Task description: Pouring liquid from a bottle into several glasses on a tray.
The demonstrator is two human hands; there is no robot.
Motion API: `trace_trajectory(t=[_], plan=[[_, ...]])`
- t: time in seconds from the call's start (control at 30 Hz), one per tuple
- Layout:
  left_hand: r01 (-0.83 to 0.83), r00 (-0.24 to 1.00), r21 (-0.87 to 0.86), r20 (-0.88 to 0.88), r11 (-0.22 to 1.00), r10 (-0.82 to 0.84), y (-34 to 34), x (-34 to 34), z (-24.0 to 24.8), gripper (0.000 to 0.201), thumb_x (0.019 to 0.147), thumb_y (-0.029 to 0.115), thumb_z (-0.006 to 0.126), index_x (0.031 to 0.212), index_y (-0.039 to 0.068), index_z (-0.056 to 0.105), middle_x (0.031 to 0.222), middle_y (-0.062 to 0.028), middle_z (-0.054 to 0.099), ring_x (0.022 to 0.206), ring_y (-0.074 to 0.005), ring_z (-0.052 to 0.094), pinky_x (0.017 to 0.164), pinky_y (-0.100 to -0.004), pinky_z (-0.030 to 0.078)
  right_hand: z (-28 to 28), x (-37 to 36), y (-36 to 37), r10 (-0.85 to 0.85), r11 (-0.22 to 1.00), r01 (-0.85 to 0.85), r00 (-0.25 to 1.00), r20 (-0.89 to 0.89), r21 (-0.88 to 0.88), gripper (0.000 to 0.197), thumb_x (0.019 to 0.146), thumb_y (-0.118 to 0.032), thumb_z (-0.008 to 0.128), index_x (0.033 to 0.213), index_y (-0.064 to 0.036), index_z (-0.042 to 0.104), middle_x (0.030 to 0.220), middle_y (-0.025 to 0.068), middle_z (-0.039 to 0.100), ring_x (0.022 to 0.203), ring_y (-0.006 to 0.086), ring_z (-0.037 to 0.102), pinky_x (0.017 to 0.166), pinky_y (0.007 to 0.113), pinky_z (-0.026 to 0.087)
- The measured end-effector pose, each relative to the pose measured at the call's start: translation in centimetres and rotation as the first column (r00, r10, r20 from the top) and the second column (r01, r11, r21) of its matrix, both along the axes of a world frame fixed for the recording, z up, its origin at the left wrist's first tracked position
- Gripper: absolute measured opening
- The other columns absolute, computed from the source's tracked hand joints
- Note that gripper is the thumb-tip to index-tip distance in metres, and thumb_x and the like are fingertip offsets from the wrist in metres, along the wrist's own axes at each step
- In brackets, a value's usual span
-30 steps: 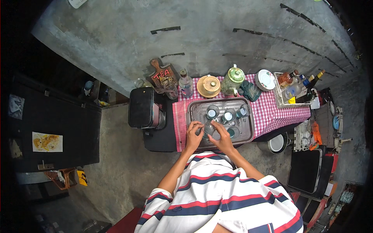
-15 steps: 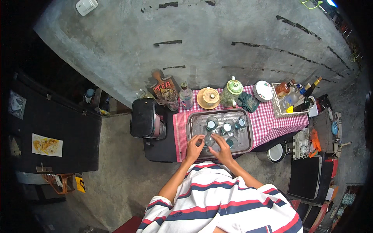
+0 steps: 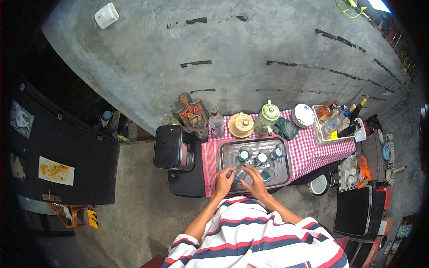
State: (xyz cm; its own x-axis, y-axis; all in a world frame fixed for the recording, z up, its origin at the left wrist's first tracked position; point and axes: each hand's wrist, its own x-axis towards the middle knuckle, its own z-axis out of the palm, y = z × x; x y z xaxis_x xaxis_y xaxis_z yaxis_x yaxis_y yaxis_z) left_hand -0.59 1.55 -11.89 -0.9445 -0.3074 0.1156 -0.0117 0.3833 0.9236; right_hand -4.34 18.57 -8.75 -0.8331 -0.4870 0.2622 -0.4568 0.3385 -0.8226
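Observation:
A clear drinking glass (image 3: pixel 240 173) is between my two hands, over the near part of a metal tray (image 3: pixel 289 167). My left hand (image 3: pixel 224 180) pinches its left side with curled fingers. On the opposite side, my right hand (image 3: pixel 256 182) has its fingers and thumb bent around the glass. More glasses with bluish tints stand in the tray: one glass (image 3: pixel 245 154) at the back left, another glass (image 3: pixel 263 157) in the middle, a third glass (image 3: pixel 278 152) at the back right. Just right of my right fingers is a further glass (image 3: pixel 267 175).
Behind the tray stand a clear bottle (image 3: pixel 216 123), a lidded cup on a saucer (image 3: pixel 241 125), a green-lidded jug (image 3: pixel 267 118), a dark cloth (image 3: pixel 286 129) and a white bowl (image 3: pixel 303 115). A bottle basket (image 3: pixel 319 134) sits right; a black appliance (image 3: pixel 168 146) sits left.
The whole view has shifted, so the table and wall appear lower in the picture. Both hands stay at the same glass, with only slight finger movement.

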Motion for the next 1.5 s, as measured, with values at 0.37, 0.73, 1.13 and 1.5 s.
trace_trajectory(t=[0.37, 0.73, 1.13, 1.5], plan=[[0.042, 0.999, -0.015, 0.017, 0.999, -0.042, -0.1, -0.4, 0.9, 0.014, 0.087, 0.003, 0.065, 0.100, -0.001, 0.068, 0.099, -0.0159, 0.071, 0.091, -0.0301, 0.070, 0.077, -0.0369, 0.054, -0.4, -0.5, 0.6, -0.046, 0.999, 0.048, 0.984, 0.170, -0.004, 0.059, 0.075, -0.008, 0.080, 0.130, -0.0060, 0.057, 0.126, 0.0148, 0.059, 0.111, 0.0272, 0.062, 0.089, 0.037, 0.055], [0.066, 0.998, -0.155, 0.024, 0.986, -0.063, 0.2, -0.7, 2.5, 0.015, 0.087, 0.006, 0.066, 0.099, -0.002, 0.070, 0.093, -0.0180, 0.070, 0.086, -0.0352, 0.069, 0.072, -0.0400, 0.053, -1.3, -1.1, 1.3, 0.016, 0.989, -0.034, 0.992, 0.124, 0.143, 0.071, 0.071, -0.019, 0.084, 0.135, -0.0125, 0.053, 0.121, 0.0138, 0.062, 0.103, 0.0291, 0.063, 0.080, 0.037, 0.054], [0.137, 0.989, 0.021, 0.059, 0.990, -0.138, 1.1, -1.1, 2.5, 0.026, 0.091, 0.017, 0.066, 0.111, 0.002, 0.066, 0.096, -0.0138, 0.060, 0.087, -0.0278, 0.065, 0.072, -0.0343, 0.054, -1.0, -1.8, 2.2, -0.005, 1.000, -0.001, 0.972, 0.236, 0.025, 0.062, 0.071, -0.022, 0.085, 0.123, 0.0012, 0.061, 0.103, 0.0176, 0.070, 0.088, 0.0208, 0.067, 0.076, 0.033, 0.053], [0.231, 0.959, 0.151, 0.130, 0.961, -0.251, 3.7, -0.9, 1.4, 0.076, 0.079, 0.032, 0.080, 0.140, 0.005, 0.043, 0.131, -0.0164, 0.056, 0.114, -0.0272, 0.059, 0.082, -0.0358, 0.054, -1.8, -3.2, 4.1, 0.092, 0.995, -0.077, 0.950, 0.300, -0.062, 0.054, 0.076, -0.012, 0.074, 0.127, -0.0007, 0.061, 0.106, 0.0158, 0.071, 0.086, 0.0129, 0.066, 0.073, 0.030, 0.052]])
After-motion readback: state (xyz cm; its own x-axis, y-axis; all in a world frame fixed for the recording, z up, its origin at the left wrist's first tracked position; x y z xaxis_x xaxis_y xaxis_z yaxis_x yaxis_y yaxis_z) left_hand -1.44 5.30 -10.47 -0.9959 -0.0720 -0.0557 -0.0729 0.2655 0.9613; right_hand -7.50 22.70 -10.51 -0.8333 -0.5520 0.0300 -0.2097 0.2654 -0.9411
